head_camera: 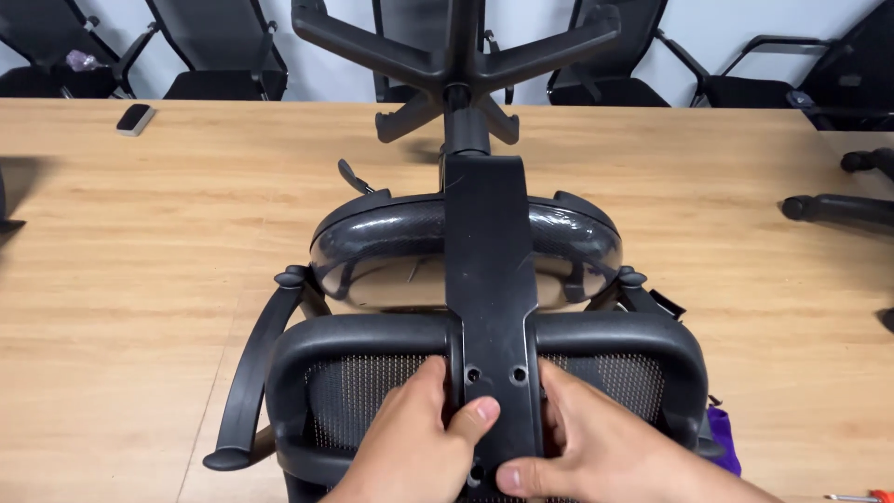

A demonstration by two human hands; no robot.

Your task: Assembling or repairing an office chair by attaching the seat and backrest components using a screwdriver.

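An office chair (466, 251) lies upside down on the wooden table (140, 279), in the middle of the frame. Its star base (456, 47) points up at the top center, and no wheels are visible on the legs I can see.

Both hands are at the lower center of the frame. The left hand (410, 447) and the right hand (596, 447) grasp the black back bracket (492, 289) from both sides, with the fingers curled around its edges and the thumbs pressing on its flat face. This bracket lies over the mesh backrest (372, 382) and reaches up toward the seat (391, 251).

As I judge it, the seat, the base and one armrest (251, 373) at the lower left are already joined. The two holes (495, 374) in the bracket look empty, so the screws there are probably not yet put in, though the view is dark at this place.

No box or tray is visible. A purple bag (723, 438) shows at the lower right; its content is hidden. A small dark device (135, 118) lies at the upper left, and other chairs (223, 47) stand behind the table.
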